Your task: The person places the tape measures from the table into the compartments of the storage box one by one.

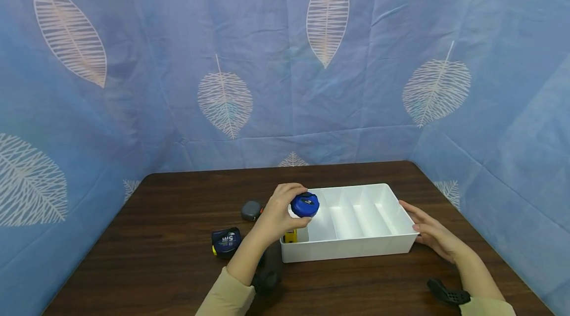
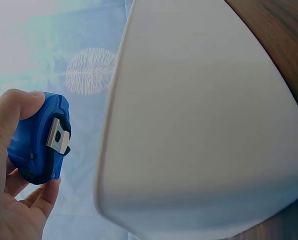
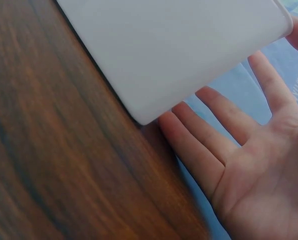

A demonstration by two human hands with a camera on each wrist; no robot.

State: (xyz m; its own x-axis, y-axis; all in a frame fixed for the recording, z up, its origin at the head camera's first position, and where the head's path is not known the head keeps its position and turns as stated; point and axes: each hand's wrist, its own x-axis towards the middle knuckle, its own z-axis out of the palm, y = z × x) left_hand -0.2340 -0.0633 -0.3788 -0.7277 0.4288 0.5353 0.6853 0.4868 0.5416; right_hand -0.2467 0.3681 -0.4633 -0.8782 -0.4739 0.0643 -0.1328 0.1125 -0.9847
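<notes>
Pinched between the thumb and fingers of my left hand (image 1: 277, 213) is a blue tape measure (image 1: 305, 204), held up over the left end of a white divided tray (image 1: 352, 248). The left wrist view shows the metal end hook (image 2: 58, 136) on this tape measure, beside the tray's pale outer wall. Part of a yellow and black thing (image 1: 291, 236) shows in the leftmost compartment; my left hand hides the rest. My right hand (image 1: 431, 231) touches the tray's right end, its fingers (image 3: 229, 115) spread and mostly straight, the thumb by the rim.
To the left of the tray, a dark blue tape measure (image 1: 226, 242) marked 5m and a grey rounded one (image 1: 251, 210) lie on the brown wooden table (image 1: 178, 207). A blue leaf-patterned cloth (image 1: 276, 108) hangs around the table. Several compartments divide the tray.
</notes>
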